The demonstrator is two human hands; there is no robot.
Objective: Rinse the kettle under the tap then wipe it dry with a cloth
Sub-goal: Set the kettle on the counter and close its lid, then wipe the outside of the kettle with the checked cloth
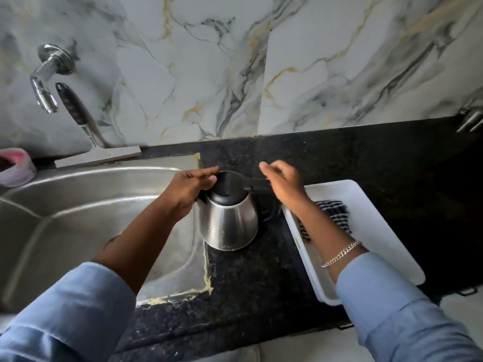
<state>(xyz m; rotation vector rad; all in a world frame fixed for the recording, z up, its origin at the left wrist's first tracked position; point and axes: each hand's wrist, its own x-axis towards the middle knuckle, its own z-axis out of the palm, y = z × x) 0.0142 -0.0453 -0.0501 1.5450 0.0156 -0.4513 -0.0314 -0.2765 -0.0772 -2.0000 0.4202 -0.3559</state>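
A steel kettle with a black lid and black handle stands upright on the dark granite counter, just right of the sink's edge. My left hand rests against the lid and spout side, fingers curled on it. My right hand is closed around the top of the black handle. A dark checked cloth lies in a white tray to the right, partly hidden under my right forearm. The chrome tap sticks out of the marble wall at the far left, with no water visible.
The steel sink fills the left side. A pink-rimmed container sits at its back left corner. A dark-handled utensil leans on the wall near the tap. A metal fitting shows at the far right.
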